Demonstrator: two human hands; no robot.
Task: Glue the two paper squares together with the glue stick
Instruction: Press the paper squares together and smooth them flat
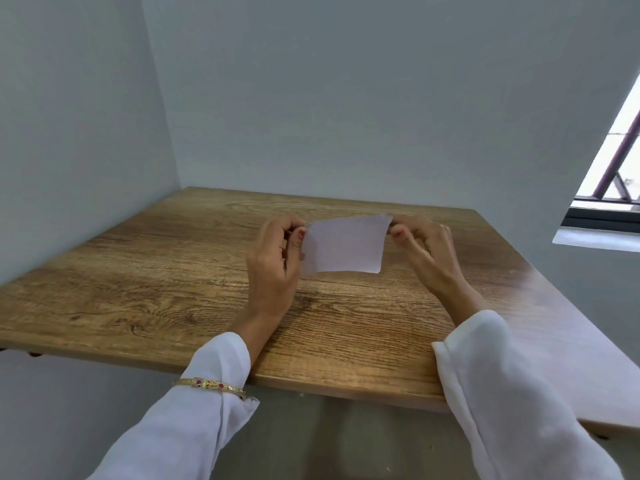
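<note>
A pale white paper square (346, 244) is held up above the middle of the wooden table (173, 271), facing me. My left hand (275, 268) pinches its upper left corner between thumb and fingers. My right hand (424, 251) pinches its upper right corner the same way. The sheet hangs slightly curved, its lower edge free. Whether it is one sheet or two layered together cannot be told. No glue stick shows in the head view.
The table sits in a corner of grey walls at the left and back. A window (616, 161) with a sill lies at the far right. White sleeves cover both forearms, with a gold bangle (211, 385) on the left one.
</note>
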